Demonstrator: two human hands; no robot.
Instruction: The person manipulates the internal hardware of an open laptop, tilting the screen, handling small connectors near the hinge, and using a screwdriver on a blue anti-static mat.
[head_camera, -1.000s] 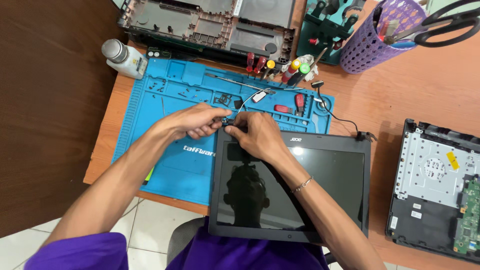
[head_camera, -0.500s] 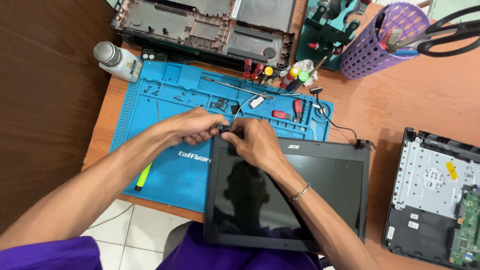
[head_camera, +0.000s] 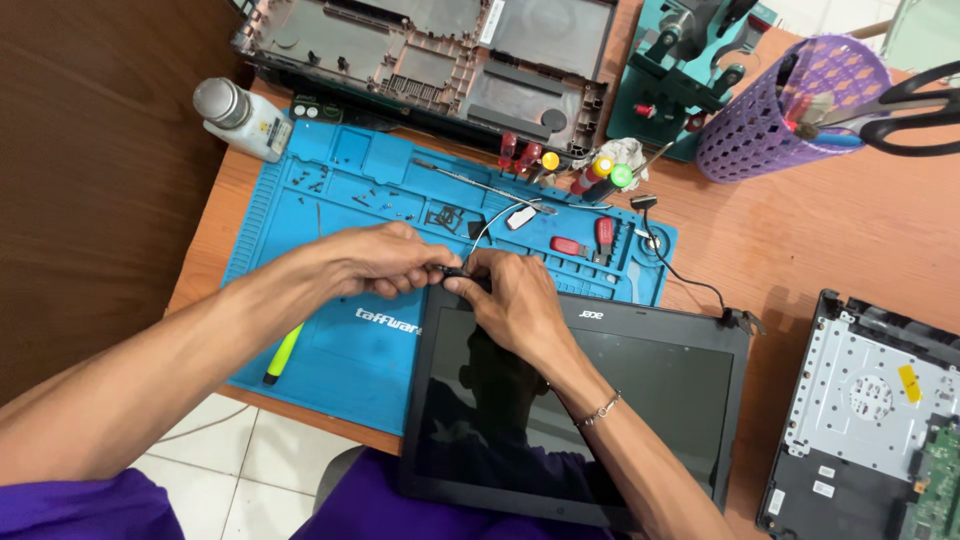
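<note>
- Both your hands meet at the top left corner of the screen (head_camera: 580, 400); the left hand (head_camera: 375, 262) and right hand (head_camera: 510, 300) have their fingertips pinched narrow on a small dark part (head_camera: 455, 271), likely the hinge or a connector there. I cannot tell which.
- One thin pale cable (head_camera: 490, 222) runs up from that pinch toward the mat's upper trays. Judge it soft and easily kinked; hold it by the plug end, not mid-length.
- That small part looks light and stiff, but small enough to slip; a tight fingertip grip suits it.
- Your screen lies flat, part on the blue mat (head_camera: 330, 330) and part over the table edge toward your lap. I'd judge it light but fragile: the glass face bends and cracks, so take it by the frame, never press the middle.
- A second black cable (head_camera: 680, 270) trails from the screen's top right corner across the table.
- Further out: a yellow-green tool (head_camera: 283, 354) on the mat's near left, red-handled screwdrivers (head_camera: 520, 155) at its far edge, a bottle (head_camera: 240, 115) at the far left, a laptop base (head_camera: 430, 55) beyond, a purple basket (head_camera: 780, 110) with scissors (head_camera: 910, 110), and another laptop half (head_camera: 870, 400) at right.
</note>
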